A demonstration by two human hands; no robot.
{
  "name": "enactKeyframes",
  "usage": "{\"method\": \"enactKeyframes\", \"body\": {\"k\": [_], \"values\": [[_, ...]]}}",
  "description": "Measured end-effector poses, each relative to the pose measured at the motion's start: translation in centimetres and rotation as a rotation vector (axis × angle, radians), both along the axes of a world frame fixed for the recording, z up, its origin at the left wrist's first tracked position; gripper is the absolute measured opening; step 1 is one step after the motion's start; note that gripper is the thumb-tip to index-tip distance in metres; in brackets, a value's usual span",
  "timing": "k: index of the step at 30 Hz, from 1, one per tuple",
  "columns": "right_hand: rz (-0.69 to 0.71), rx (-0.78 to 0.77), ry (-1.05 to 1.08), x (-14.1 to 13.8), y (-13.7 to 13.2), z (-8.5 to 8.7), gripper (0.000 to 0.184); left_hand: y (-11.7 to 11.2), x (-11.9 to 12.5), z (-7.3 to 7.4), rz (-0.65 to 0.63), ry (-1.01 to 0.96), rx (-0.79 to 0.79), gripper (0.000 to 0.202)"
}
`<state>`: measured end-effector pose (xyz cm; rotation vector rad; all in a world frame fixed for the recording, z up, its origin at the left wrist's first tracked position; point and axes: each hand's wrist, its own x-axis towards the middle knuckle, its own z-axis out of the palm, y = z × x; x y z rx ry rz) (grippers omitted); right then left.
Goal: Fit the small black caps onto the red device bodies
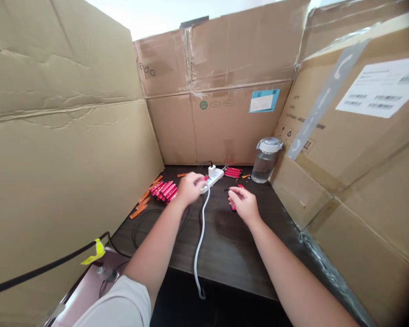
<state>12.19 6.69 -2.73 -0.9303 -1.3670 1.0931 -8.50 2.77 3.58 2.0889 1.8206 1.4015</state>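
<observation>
- The left hand [190,188] has its grip closed around the near end of the white power strip [214,176], which lies at the back of the dark worktop [224,245].
- The right hand [244,204] has its grip half-curled over a small red stick [233,207]; I cannot tell whether it pinches it.
- A pile of red sticks [165,190] lies just beside the left hand.

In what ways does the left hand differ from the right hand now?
The left hand covers the end of the white power strip; the right hand is off it, beside small red sticks. The left hand reaches farther back than the right hand. Both are bare, palm down, over the dark table.
</observation>
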Motion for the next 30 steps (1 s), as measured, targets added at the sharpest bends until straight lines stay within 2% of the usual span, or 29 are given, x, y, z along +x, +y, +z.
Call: {"method": "enactKeyframes", "body": {"k": [2,4,7,10,14,23,30], "values": [[-0.014,-0.004,-0.037,0.1,0.4,-0.4,0.044,0.3,-3.6,1.4,0.204,-0.1,-0.012,0.022],[-0.04,0.042,-0.096,0.1,0.6,-0.8,0.041,0.6,-7.2,2.0,0.385,-0.13,-0.208,0.026],[-0.089,0.15,-0.223,0.1,0.7,-1.0,0.033,0.5,-11.5,1.4,0.498,-0.094,-0.375,0.024],[-0.125,0.27,-0.332,0.1,0.4,-0.8,0.025,0.0,-13.6,0.1,0.577,-0.032,-0.488,0.021],[-0.136,0.362,-0.443,0.2,0.1,-0.5,0.02,-0.4,-14.5,-0.9,0.62,0.059,-0.563,0.018],[-0.14,0.372,-0.549,0.6,0.5,-0.7,0.018,0.0,-15.0,-1.5,0.649,0.183,-0.602,0.02],[-0.324,0.292,-0.54,2.1,1.9,-0.6,0.018,0.0,-15.2,-1.4,0.647,0.23,-0.647,0.023]]}}
